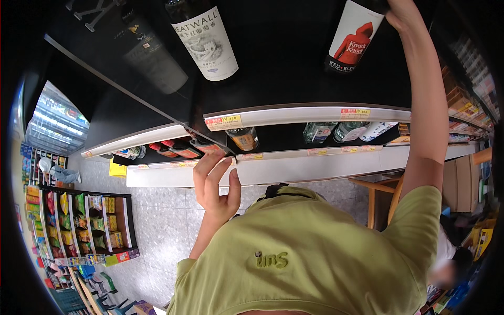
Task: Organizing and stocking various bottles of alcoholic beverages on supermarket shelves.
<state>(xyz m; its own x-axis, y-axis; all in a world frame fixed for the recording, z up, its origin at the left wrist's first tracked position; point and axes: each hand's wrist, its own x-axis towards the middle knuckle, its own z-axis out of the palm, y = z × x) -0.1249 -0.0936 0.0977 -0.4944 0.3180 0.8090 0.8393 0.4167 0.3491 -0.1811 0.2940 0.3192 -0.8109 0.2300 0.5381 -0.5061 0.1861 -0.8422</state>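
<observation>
On a black shelf stands a wine bottle with a white and red label (351, 39), upper right. My right hand (399, 15) is at that bottle's neck at the top edge of the picture; its fingers are largely cut off, so the grip cannot be made out. Further left on the same shelf is a wine bottle with a cream label (208, 45). My left hand (216, 185) is raised before the lower shelf's edge, fingers apart and holding nothing. Behind it, dark bottles with red labels (185, 149) lean or stand on the lower shelf.
A glass panel reflecting a bottle divides the shelves at left. Clear bottles (319, 132) and an amber-labelled bottle (245, 138) stand below. A wooden chair (372, 204) and cardboard (460, 185) are at right. A snack rack (128, 220) stands left; one person is far left, another lower right.
</observation>
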